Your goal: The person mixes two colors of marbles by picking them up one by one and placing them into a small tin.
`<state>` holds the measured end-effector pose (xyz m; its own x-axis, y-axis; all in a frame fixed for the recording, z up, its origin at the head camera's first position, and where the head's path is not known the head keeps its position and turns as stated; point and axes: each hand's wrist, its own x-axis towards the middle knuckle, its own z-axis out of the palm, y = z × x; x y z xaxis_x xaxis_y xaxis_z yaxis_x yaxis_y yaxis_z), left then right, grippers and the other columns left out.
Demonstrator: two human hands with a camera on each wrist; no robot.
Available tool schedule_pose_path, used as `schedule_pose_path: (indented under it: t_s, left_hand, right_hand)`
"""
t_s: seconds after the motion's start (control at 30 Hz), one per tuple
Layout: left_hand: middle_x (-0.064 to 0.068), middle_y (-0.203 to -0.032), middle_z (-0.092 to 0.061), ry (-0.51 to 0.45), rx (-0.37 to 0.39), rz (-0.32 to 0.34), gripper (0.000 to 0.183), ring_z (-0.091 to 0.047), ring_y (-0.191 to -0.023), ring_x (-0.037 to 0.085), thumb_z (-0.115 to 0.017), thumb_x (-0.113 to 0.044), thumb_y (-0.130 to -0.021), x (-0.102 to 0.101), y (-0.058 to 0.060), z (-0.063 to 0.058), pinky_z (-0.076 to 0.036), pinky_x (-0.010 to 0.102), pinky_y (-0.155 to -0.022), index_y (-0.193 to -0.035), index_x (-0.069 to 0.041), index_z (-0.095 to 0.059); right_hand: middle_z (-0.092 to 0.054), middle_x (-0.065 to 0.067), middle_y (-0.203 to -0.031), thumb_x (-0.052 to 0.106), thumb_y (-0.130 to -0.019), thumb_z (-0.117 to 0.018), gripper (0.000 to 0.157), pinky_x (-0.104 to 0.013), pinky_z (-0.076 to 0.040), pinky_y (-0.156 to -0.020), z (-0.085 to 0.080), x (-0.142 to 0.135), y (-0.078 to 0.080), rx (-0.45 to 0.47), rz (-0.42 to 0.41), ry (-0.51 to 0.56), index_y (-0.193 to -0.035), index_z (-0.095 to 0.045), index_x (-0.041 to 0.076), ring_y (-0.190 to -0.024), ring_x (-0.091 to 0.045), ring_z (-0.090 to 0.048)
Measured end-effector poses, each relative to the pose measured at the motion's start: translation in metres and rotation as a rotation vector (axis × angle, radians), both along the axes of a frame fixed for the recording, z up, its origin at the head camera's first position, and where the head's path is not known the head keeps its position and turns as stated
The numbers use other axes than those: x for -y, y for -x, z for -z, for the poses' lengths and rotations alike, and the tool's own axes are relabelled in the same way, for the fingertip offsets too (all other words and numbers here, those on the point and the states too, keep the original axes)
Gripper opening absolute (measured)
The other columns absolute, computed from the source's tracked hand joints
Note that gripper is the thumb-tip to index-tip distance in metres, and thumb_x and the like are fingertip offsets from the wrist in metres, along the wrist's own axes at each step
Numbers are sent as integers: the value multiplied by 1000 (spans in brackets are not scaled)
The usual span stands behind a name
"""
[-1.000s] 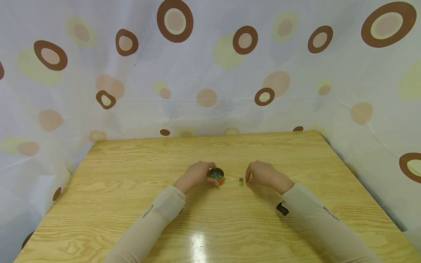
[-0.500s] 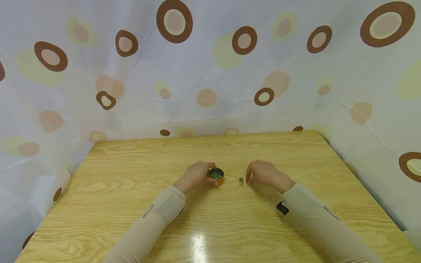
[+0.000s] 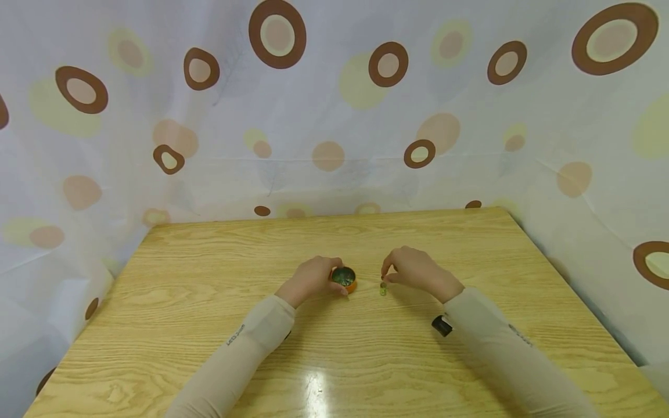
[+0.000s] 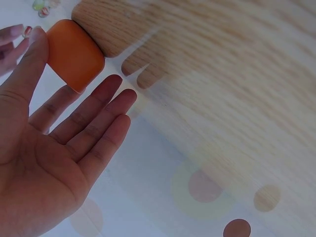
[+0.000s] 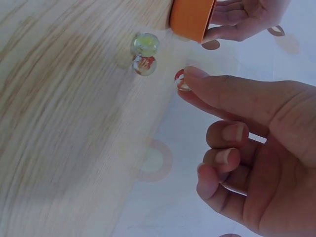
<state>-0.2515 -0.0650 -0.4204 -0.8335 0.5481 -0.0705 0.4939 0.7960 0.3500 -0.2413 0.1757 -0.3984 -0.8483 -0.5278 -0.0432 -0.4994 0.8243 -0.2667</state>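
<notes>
My left hand (image 3: 313,280) holds a small orange cup (image 4: 76,54) from its left side, thumb and forefinger at the wall, the other fingers extended. The cup stands on the table with its dark green inside facing up in the head view. Between thumb and forefinger, my right hand (image 3: 415,270) pinches a clear glass marble (image 5: 181,80) with red and white swirls, raised over the table. Below it, a yellow-green marble (image 5: 145,44) and a second red-swirled marble (image 5: 144,65) lie side by side on the wood, right of the cup.
The wood-grain table (image 3: 219,249) runs back to a white curtain (image 3: 324,104) with brown and beige ring patterns, which also hangs along both sides. A black wrist camera (image 3: 442,325) shows under the right sleeve. Light glares on the table's front.
My right hand has lifted from beside the marbles and moved slightly left, the pinched marble now showing at its fingertips. My left hand and the cup have stayed put.
</notes>
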Motion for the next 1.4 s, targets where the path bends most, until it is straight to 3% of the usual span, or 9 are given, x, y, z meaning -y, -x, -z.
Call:
schedule_pose_path:
  t_s: [0.27, 1.0, 1.4]
  left_hand:
    - [7, -101, -67, 8, -6, -4, 56, -59, -82, 18, -77, -39, -79, -1, 3, 2, -51, 35, -75, -124, -11, -61]
    - [9, -111, -67, -5, 12, -21, 59, -63, -91, 22, -78, -38, -77, -1, 2, 0, -52, 39, -81, -124, -7, -61]
    - [8, -106, -68, -33, -1, 4, 54, -64, -86, 20, -78, -36, -77, -1, 2, -1, -52, 37, -78, -119, -7, -63]
  right_hand:
    - [-71, -6, -98, 17, -88, -72, 9, -29, -48, -56, -5, 13, 1, -37, -1, 27, -95, -75, 12, -67, -13, -60]
    - [-71, -6, -103, 19, -88, -71, 10, -29, -49, -59, -10, 42, 0, -57, -11, 49, -97, -76, 15, -76, -16, -63]
    - [-71, -7, -102, 18, -88, -72, 14, -31, -52, -62, -8, 53, -1, -70, -57, 45, -100, -75, 12, -80, -19, -65]
